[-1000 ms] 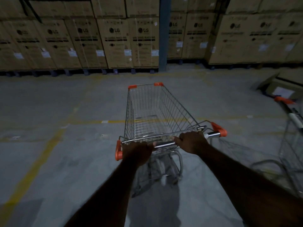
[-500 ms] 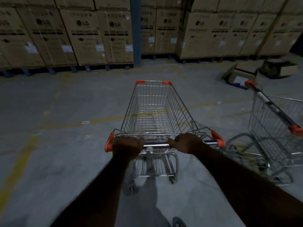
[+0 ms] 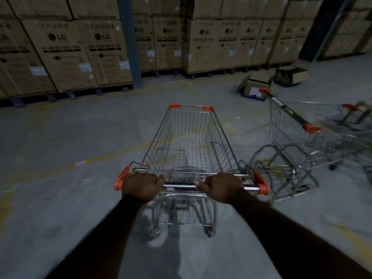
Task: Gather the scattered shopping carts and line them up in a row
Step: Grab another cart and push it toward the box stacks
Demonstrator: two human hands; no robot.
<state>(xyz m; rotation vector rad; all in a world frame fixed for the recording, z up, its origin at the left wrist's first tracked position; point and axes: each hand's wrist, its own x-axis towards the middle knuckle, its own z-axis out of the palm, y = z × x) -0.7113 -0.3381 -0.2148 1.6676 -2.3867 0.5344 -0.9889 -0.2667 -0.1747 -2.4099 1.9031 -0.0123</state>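
A wire shopping cart (image 3: 189, 137) with orange corner caps stands straight in front of me on the concrete floor, its basket empty. My left hand (image 3: 142, 186) and my right hand (image 3: 221, 187) both grip its chrome handle bar (image 3: 179, 186), one near each orange end. To the right stands a second cart (image 3: 291, 133), its handle turned toward my cart and its frame close to my cart's right side. Behind it, at the right edge, more cart parts (image 3: 354, 115) show, blurred.
Stacked cardboard boxes (image 3: 66, 49) on pallets line the far wall, with a blue steel column (image 3: 128, 41) between them. Opened boxes (image 3: 271, 81) lie on the floor at the back right. Yellow floor lines (image 3: 112, 156) run across the concrete.
The view and my cart have swung to the right. The second cart has come fully into view on the right, and more carts appear behind it. Both hands stay on the handle.
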